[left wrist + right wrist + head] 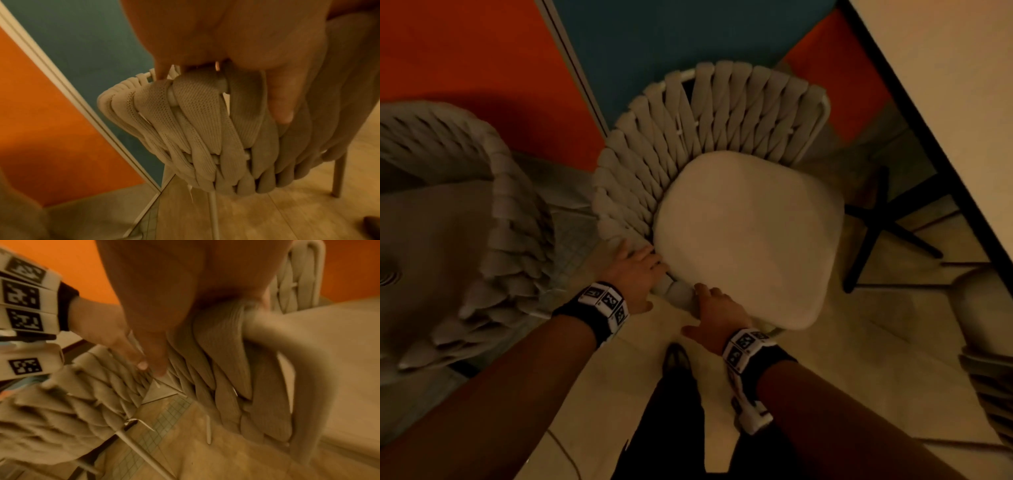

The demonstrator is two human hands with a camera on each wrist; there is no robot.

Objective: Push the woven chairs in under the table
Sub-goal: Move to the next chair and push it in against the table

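Two hands are clamped on one chair's woven rim.
The chair (726,205) is held by the left hand (635,274) and right hand (717,317), side by side, for steering; it stands beside the table (945,85), not yet under.

The person is wearing a black wrist strap (582,313) on the left forearm, and a white band (604,301) of square panels is wrapping around it, each panel carrying a black-and-white coded marker. A matching black strap (768,366) and white marker band (744,346) are sitting on the right wrist, with a white housing (751,416) showing beneath it. Both forearms are showing bare above the straps, with no sleeves. In the right wrist view the left band's markers (23,295) are showing stacked one above another, white-bordered. Lower down, the person is wearing dark trousers (674,428) and a dark shoe (677,359).
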